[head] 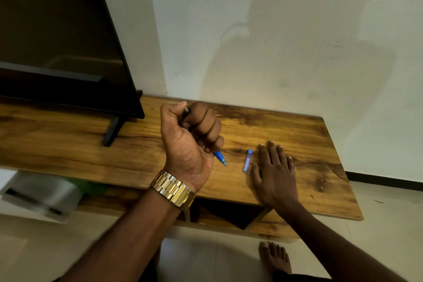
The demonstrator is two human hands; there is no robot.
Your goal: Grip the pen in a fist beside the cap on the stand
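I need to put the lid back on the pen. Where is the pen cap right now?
In the head view, the pen cap lies on the wooden table, just left of the flat right hand and right of the pen tip.

A long wooden surface (pixel 286 126) with dark grain is standing against a pale, faintly marked wall (pixel 274 30). A black television (pixel 57 36) is resting on slim legs at its left end. An open compartment (pixel 229 213) is showing under the front edge. Glossy light floor tiles (pixel 389 224) are reflecting soft light, and a dark skirting strip (pixel 384 178) is running along the wall at right. A blurred white box (pixel 39 194) is sitting low at left.
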